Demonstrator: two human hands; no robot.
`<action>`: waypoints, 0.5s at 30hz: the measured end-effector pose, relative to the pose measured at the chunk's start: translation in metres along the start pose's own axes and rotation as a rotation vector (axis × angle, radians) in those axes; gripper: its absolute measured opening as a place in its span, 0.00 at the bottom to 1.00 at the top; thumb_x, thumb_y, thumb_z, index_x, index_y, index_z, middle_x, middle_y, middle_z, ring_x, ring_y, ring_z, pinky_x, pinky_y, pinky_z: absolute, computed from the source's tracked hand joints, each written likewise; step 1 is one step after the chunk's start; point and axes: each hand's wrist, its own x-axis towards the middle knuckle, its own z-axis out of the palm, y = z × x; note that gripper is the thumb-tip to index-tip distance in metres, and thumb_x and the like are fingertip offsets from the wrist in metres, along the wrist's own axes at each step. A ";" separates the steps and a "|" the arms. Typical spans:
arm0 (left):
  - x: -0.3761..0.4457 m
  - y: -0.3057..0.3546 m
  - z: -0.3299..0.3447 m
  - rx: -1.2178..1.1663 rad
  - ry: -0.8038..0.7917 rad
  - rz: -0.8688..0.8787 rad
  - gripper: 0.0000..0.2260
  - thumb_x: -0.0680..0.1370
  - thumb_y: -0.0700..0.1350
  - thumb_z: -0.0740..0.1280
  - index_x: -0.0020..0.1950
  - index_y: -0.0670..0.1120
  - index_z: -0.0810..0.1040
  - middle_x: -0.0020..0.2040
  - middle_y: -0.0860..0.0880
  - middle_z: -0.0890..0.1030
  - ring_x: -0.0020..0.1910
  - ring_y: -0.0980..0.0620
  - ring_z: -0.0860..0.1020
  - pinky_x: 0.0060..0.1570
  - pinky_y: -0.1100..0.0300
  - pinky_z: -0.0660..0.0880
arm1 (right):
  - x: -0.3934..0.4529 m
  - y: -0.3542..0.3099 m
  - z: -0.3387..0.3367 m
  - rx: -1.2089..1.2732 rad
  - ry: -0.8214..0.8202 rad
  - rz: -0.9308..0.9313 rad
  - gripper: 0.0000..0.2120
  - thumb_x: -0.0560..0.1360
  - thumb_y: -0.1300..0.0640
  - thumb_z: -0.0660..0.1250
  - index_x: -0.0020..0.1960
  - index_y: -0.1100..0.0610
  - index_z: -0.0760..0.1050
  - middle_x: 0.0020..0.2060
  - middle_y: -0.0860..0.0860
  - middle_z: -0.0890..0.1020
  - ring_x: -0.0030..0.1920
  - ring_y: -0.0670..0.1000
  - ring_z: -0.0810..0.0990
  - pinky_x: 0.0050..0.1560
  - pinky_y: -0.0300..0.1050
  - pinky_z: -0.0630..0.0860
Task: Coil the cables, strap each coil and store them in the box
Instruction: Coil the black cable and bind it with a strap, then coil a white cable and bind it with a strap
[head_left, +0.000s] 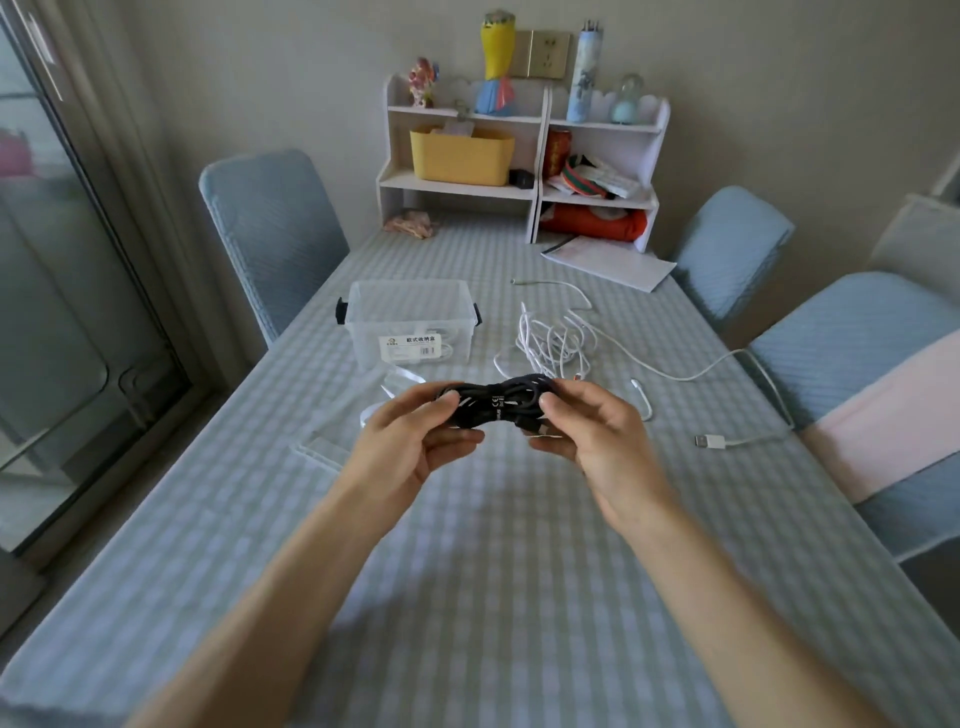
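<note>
Above the checked bench (467, 545), the left hand (410, 441) and right hand (597, 431) each pinch one end of a strapped black cable coil (493, 402) in curled fingers; a clear box (410, 322) stands just beyond.

The counter (467, 597) wears a pale checked cloth. At its middle stands a clear box (410, 325), a clear lid (332, 441) lying at its seven o'clock. White cables (558, 340) sprawl at the box's three o'clock. A white shelf unit (522, 161) and papers (608, 262) sit at twelve.
</note>
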 end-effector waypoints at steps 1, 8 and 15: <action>-0.001 0.001 -0.002 -0.056 0.013 -0.011 0.07 0.80 0.38 0.65 0.54 0.39 0.81 0.47 0.38 0.83 0.37 0.47 0.84 0.38 0.60 0.80 | -0.001 -0.003 0.002 -0.002 0.004 0.010 0.07 0.78 0.66 0.67 0.54 0.61 0.80 0.43 0.58 0.86 0.41 0.55 0.85 0.40 0.44 0.81; -0.011 0.023 -0.021 -0.270 -0.057 -0.083 0.11 0.80 0.35 0.61 0.61 0.36 0.75 0.49 0.38 0.84 0.40 0.45 0.84 0.42 0.60 0.83 | 0.004 -0.023 0.015 -0.219 -0.017 -0.041 0.03 0.78 0.63 0.68 0.47 0.58 0.81 0.39 0.53 0.86 0.36 0.50 0.83 0.39 0.42 0.81; 0.020 0.070 -0.037 -0.049 0.006 0.018 0.08 0.80 0.38 0.65 0.56 0.41 0.80 0.48 0.40 0.84 0.42 0.43 0.85 0.41 0.58 0.82 | 0.042 -0.035 0.041 -0.398 -0.074 -0.072 0.05 0.78 0.63 0.68 0.44 0.56 0.80 0.39 0.53 0.85 0.34 0.47 0.83 0.35 0.39 0.78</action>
